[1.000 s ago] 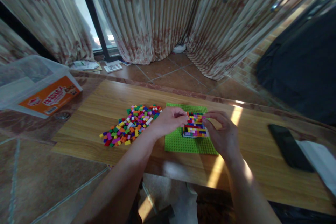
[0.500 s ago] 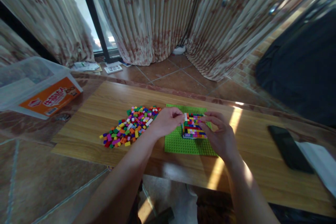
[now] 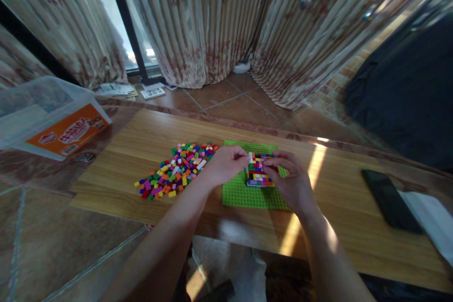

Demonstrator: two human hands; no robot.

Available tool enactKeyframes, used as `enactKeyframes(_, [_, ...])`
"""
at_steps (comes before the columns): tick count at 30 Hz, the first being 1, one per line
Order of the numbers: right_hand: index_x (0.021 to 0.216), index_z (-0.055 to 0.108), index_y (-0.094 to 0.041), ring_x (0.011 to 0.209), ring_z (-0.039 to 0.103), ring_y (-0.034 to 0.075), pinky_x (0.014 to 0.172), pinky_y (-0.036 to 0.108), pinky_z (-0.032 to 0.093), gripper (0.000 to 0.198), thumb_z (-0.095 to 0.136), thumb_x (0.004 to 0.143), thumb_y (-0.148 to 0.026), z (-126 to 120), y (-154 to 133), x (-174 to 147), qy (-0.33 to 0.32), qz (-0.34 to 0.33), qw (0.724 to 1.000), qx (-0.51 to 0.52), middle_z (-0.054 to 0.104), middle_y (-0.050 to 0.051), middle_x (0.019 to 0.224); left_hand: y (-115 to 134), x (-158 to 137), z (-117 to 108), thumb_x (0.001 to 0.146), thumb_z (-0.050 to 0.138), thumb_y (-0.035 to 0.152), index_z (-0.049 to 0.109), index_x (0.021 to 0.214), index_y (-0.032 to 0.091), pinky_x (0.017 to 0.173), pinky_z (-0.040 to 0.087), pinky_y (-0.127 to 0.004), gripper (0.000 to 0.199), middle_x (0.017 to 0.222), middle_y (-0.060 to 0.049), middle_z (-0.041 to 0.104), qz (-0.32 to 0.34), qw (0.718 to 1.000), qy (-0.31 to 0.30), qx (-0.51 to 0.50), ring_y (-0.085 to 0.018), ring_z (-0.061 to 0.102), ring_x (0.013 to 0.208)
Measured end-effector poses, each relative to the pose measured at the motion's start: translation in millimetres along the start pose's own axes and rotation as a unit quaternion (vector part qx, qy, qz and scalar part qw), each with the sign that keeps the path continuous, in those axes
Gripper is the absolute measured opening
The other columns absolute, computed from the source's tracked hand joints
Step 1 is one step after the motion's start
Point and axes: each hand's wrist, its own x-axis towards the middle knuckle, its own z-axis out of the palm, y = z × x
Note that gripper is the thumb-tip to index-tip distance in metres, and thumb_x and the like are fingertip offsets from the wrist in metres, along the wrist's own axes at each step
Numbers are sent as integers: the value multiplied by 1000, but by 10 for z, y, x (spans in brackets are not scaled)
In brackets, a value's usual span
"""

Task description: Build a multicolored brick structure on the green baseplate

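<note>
A low block of multicoloured toy bricks (image 3: 259,180) sits on a green studded baseplate (image 3: 237,198). At its left edge, beside a white brick, is my left hand (image 3: 226,164), with thumb and forefinger pinched together. What they grip, if anything, is too small to make out. My right hand (image 3: 292,184) reaches over the right side of the brick block, fingers bent and the thumb and forefinger closed together above its top rows. Whatever lies between those fingertips is hidden. The hand also covers the block's right end.
Loose bricks (image 3: 177,172) lie in a heap left of the baseplate on the wooden table (image 3: 141,132). A clear plastic box (image 3: 53,104) with an orange label stands at far left. A black phone (image 3: 389,200) and white paper (image 3: 430,222) lie at far right.
My right hand has shifted slightly to the left across the brick block, its fingertips now nearer the middle. My left hand stays in nearly the same place.
</note>
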Motion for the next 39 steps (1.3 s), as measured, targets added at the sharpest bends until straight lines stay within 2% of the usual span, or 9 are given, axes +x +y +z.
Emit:
enactKeyframes(5, [78,72,-26,104,61,23,96,48,47,7,71,78,-33,-22,5,10,-1,12,1000,10,64,5,110,-24,7,4,83,51,33,67,76,14,55,38,-23,26,64,-1,62,2,1000,1,1,-12,54,59])
enactKeyframes(12, [79,72,-24,102,63,23,92,45,49,17,63,85,-37,-58,-8,25,0,37,999,8,65,6,108,-44,12,7,83,51,32,68,77,15,56,40,-23,25,67,-2,65,11,1000,8,7,-12,55,61])
enactKeyframes(24, [75,72,-24,99,63,23,90,45,48,21,65,82,-43,8,-12,25,17,53,998,-6,65,6,106,16,-7,2,82,52,30,68,76,15,55,39,-22,23,64,-1,63,1,1000,3,12,-12,53,59])
enactKeyframes(39, [73,71,-22,97,62,22,88,47,52,22,71,77,-43,43,27,35,6,95,994,53,61,6,109,-10,6,32,82,52,29,68,77,15,57,41,-23,22,66,-1,65,7,1000,-5,3,-12,55,61])
